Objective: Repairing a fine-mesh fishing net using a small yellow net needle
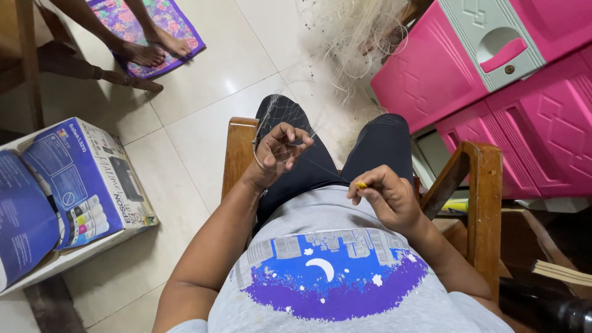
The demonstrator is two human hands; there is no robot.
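The person sat on a wooden chair [239, 148] and looked down at the lap. The left hand [279, 151] was raised above the left knee, with its fingers [295, 137] curled and pinched together on a piece of thin fishing net [280, 114]. The net lay over the left knee and ran away across the floor [209, 86] to a loose pale heap [351, 31] near the far edge of the floor. The right hand [385, 194] was over the right thigh, near the wooden armrest [478, 191]. Its fingers were closed around a small yellow netting needle [360, 184], of which only the tip showed. A thin thread [327, 169] was stretched between the two hands.

On the right stood a pink plastic cabinet [487, 92], close to the chair. On the left side of the floor lay a blue and white printer box [80, 179]. At the far left corner, the bare feet [154, 49] of another person rested on a purple flowered mat [151, 18].
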